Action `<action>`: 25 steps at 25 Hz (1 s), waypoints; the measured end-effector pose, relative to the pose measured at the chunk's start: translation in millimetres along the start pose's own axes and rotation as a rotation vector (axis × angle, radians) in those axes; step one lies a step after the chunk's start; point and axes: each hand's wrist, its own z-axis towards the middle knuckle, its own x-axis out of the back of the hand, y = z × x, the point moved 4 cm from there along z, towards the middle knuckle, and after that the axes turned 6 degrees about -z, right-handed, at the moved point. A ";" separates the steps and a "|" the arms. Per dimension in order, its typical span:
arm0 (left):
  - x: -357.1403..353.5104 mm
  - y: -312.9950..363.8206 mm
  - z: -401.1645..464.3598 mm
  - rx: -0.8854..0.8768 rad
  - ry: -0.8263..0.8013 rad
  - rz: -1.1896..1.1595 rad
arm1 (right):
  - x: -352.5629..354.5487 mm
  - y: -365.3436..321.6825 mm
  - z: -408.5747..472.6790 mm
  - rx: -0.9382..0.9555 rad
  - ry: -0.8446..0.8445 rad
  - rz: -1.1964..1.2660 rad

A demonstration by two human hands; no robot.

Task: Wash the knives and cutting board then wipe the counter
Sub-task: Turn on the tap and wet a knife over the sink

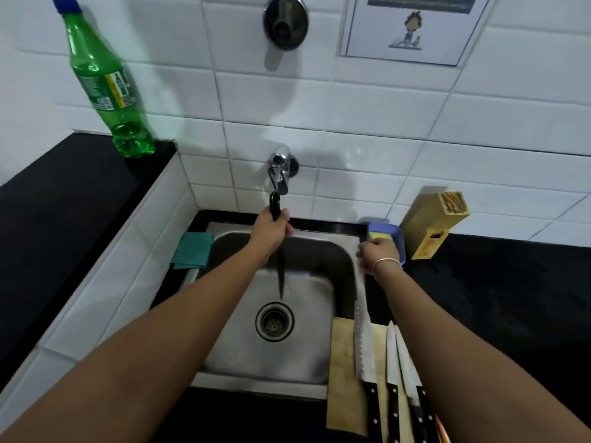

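Now we grip a black-handled knife [277, 247] in our left hand [271, 230], blade pointing down over the sink [319, 346] beneath the tap [279, 172]. Our right hand [379, 254] reaches the yellow sponge [382, 236]; its grip we cannot tell. Three knives [391, 362] lie on the wooden cutting board [342, 378].

Three knives [391, 362] lie on the cutting board [343, 378] right of the sink [297, 353], knife block [431, 223] behind.
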 end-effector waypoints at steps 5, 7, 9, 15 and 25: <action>-6.9 -22.5 4.4 0.063 0.075 -0.034 | 51.9 10.3 49.5 0.082 0.250 -0.337; -10.3 -31.6 6.9 0.087 0.097 -0.039 | 48.4 7.5 66.5 0.075 0.254 -0.506; -17.7 -40.7 9.5 0.108 0.073 -0.012 | 37.6 6.6 79.4 0.066 0.211 -0.674; -32.4 -60.5 9.9 0.129 0.020 -0.048 | 15.3 12.9 96.9 0.015 0.162 -0.966; -39.2 -59.5 -1.3 0.090 -0.047 -0.029 | 6.2 16.3 101.9 0.050 0.135 -1.060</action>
